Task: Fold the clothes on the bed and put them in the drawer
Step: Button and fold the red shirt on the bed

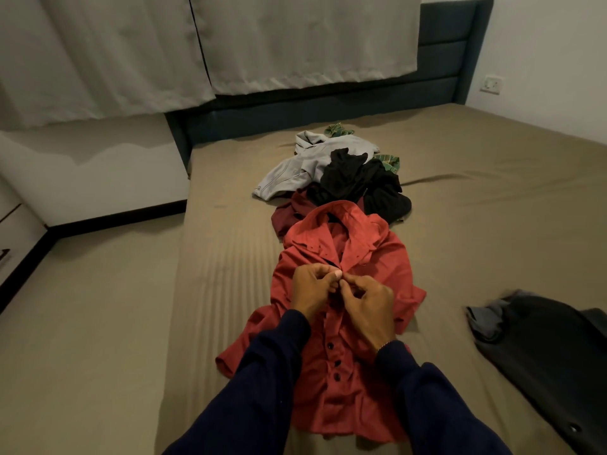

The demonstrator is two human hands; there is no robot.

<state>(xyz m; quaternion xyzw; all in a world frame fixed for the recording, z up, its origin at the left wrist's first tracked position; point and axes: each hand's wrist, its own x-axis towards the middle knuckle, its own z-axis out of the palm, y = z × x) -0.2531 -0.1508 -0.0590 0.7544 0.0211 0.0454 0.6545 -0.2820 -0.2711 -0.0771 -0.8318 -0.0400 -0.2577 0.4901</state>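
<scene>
Two hands' fingers (336, 274) pinch the red shirt (345, 323) on the tan bed (476, 224) below grey curtains (197, 44).

head view, angled down, near bed (460, 224)

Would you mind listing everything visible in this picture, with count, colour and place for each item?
red shirt: one, red with dark buttons, spread on the bed nearest the person
maroon garment: one, dark red, just beyond the red shirt's collar
black garment: one or more, black, heaped in the pile
grey garment: one, light grey, far left of the pile
green garment: one, green patterned, mostly buried at the back of the pile
dark garment: one, dark grey, on the bed at right
bed: one, tan sheet, dark headboard
curtains: two, pale grey, behind the bed
wall socket: one, white, right wall
left hand: pinches the shirt's placket
right hand: pinches the placket opposite
</scene>
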